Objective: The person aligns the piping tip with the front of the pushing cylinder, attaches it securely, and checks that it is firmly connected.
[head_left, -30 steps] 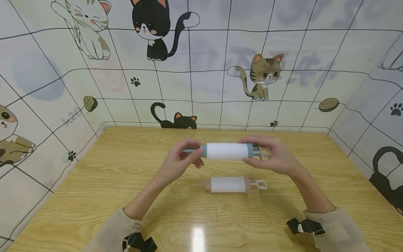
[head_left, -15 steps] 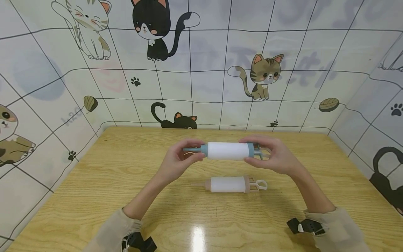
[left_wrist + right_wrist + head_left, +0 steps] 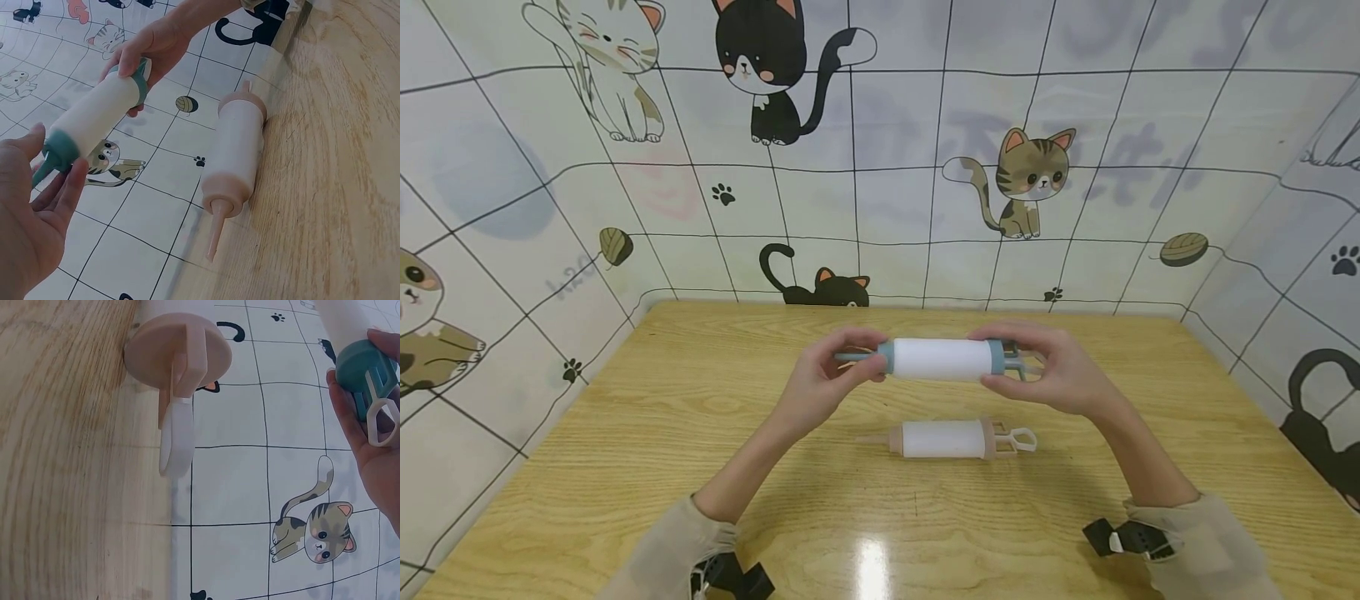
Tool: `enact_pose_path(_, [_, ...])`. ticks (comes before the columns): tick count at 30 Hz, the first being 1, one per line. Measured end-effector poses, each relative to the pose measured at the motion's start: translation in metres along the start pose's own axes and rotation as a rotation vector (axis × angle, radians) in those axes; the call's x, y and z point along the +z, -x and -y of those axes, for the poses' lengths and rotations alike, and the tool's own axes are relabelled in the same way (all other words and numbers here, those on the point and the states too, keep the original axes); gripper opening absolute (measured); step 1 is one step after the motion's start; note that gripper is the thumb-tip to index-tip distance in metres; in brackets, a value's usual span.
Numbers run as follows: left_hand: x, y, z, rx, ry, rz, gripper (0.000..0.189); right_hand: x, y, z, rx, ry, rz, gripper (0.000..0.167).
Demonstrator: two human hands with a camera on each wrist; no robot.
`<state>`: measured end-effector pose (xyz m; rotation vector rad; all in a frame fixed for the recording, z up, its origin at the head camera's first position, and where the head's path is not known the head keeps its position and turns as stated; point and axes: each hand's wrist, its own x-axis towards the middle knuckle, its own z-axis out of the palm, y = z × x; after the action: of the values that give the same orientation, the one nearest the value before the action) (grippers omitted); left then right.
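A large syringe (image 3: 942,358) with a white barrel and blue-green ends is held level above the table. My left hand (image 3: 823,375) pinches its nozzle cap between thumb and fingers, the thin nozzle pointing left into the palm. At the other end my right hand (image 3: 1063,371) grips the blue-green collar (image 3: 359,365); the pale loop handle (image 3: 375,422) sits near that palm in the right wrist view. A similar syringe (image 3: 943,439) with beige-pink ends lies on the table nearer the body, nozzle leftward. Its loop handle (image 3: 178,437) looms large in the right wrist view.
The wooden table (image 3: 625,467) is bordered by a white cloth wall (image 3: 895,200) printed with grid lines and cartoon cats. Black wrist devices (image 3: 1127,540) sit at both sleeves. Light glares off the table's near middle.
My left fingers have come away slightly from the nozzle cap, then closed on it again with the thumb over it. The right hand stays put; the beige-pink syringe has not moved.
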<state>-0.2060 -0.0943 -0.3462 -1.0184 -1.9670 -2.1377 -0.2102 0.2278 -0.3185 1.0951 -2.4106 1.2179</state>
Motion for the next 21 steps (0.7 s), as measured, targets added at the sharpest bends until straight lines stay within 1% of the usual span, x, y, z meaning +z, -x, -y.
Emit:
enact_pose_path(3, [0.0008,0.0000,-0.0003,-0.017,0.010,0.003,0.026,0.0001,0.0000,-0.0002,-0.004,-0.003,0.008,0.051])
enact_pose_path(7, [0.0013,0.0001,-0.0007,-0.017,0.003,-0.003,0.023,0.0004,0.0000,0.0000,-0.015,-0.010,0.013,0.051])
enact_pose_path(11, [0.0014,0.0001,0.0003,-0.007,-0.008,-0.010,0.024,0.0010,-0.0003,0.0000,-0.030,-0.009,0.007,0.051])
enact_pose_path(16, [0.0012,0.0002,0.0016,0.009,-0.012,-0.002,0.026,0.0010,-0.0008,-0.0002,-0.040,-0.011,0.004,0.051])
enact_pose_path(21, [0.0011,0.0008,0.0016,0.033,-0.025,0.000,0.026,0.0006,-0.0004,0.0001,-0.017,-0.019,0.016,0.050])
